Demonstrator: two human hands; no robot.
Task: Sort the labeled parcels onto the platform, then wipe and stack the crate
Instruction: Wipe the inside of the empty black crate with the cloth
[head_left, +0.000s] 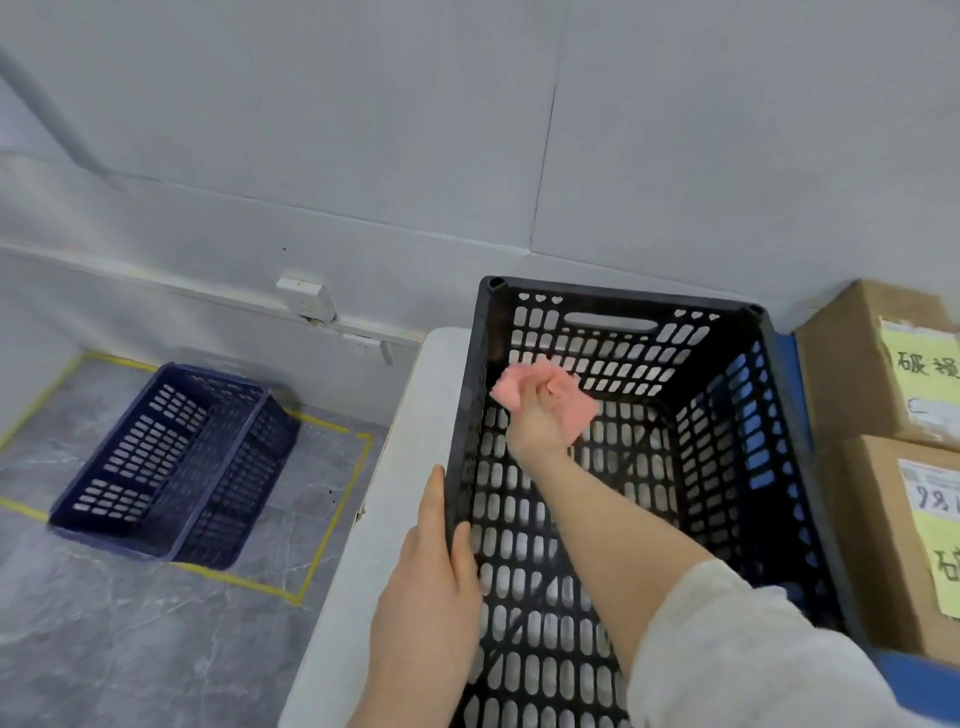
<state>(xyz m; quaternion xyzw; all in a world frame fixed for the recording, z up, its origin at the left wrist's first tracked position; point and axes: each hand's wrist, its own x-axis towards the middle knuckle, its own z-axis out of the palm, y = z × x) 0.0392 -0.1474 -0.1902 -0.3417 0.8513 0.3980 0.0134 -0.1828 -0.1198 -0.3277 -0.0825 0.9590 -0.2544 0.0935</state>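
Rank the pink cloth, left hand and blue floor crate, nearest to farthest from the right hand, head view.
1. Pink cloth, held in the right hand.
2. Left hand, gripping the left rim of the black crate.
3. Blue crate, on the floor, far left.

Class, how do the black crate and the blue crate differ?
The black crate stands on a white surface; the blue crate on the floor inside yellow tape. The left hand grips the black crate, the right hand holds a pink cloth inside it; the blue crate is untouched. Both are slotted.
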